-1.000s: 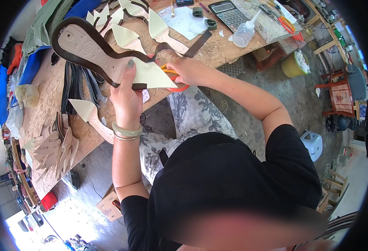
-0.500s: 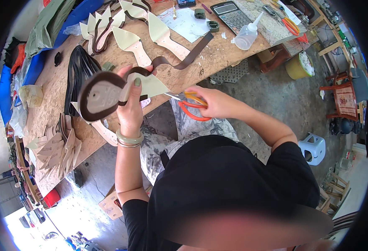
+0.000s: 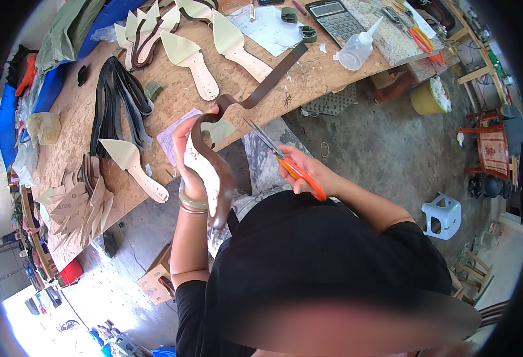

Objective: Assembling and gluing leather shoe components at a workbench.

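My left hand (image 3: 192, 185) is closed round a cream spade-shaped piece (image 3: 202, 169), turned nearly edge-on over the table's front edge. A dark brown strip (image 3: 217, 163) runs along its side, and its loose tail (image 3: 273, 76) stretches across the tabletop to the right. The pointed cream end shows past my fingers. In my right hand (image 3: 309, 169) I grip scissors (image 3: 267, 137) with orange handles; their blades point up and left, a little apart from the piece. Behind my left hand shows a lavender sheet (image 3: 167, 140).
More cream pieces (image 3: 235, 50) lie on the wooden table (image 3: 148, 113). A bundle of black strips (image 3: 113, 101) and a stack of tan pieces (image 3: 83, 205) are at left. A squeeze bottle (image 3: 355, 53) and calculator (image 3: 334, 22) stand far right. A blue stool (image 3: 442, 217) stands on the floor.
The scissors have come away from the cream point, swinging blades-up in my right hand. My left hand has rotated the piece from its broad face to its edge, moving it slightly right.
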`<state>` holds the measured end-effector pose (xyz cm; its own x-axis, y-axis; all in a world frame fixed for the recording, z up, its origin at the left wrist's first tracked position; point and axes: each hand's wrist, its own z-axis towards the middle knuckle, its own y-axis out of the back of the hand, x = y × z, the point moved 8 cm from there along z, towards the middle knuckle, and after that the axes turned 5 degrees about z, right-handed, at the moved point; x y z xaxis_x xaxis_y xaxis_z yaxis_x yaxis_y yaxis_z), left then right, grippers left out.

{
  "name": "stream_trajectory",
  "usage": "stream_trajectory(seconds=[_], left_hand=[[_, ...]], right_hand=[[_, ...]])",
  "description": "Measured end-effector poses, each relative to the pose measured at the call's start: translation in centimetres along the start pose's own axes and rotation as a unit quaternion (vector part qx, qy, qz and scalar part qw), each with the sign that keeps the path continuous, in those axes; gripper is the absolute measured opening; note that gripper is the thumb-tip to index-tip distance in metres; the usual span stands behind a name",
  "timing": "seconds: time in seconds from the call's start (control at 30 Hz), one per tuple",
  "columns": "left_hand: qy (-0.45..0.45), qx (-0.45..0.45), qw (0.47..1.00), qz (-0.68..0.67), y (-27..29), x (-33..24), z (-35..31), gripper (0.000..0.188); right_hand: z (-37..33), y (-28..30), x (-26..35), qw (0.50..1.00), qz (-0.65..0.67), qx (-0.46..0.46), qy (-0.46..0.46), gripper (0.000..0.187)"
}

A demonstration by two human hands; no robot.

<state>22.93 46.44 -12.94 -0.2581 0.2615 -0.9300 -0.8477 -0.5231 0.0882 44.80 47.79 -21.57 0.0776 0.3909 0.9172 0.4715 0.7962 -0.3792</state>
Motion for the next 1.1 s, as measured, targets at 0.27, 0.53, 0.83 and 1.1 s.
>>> stream_trajectory(seconds=[0.27,0.53,0.83,1.1], left_hand=[[-0.049,-0.006,0.997,0.053,0.2,-0.5,-0.5,0.036],[-0.107,-0.014,0.992,0.067,1.1,0.6,-0.8,0.026],[-0.091,-0.010,0.994,0.067,2.0,1.9,-1.7,0.034],[-0.119,-0.012,0.987,0.107,1.7,1.2,-1.8,0.028]], right_hand=[[1.7,-0.5,1.2,0.987,-0.151,-0.016,0.054,0.086],[1.6,-0.8,1.3,0.985,-0.162,-0.029,0.048,0.084],[1.6,-1.1,1.6,0.980,-0.190,-0.023,0.050,0.079],[1.5,-1.1,1.3,0.983,-0.176,-0.023,0.050,0.077]])
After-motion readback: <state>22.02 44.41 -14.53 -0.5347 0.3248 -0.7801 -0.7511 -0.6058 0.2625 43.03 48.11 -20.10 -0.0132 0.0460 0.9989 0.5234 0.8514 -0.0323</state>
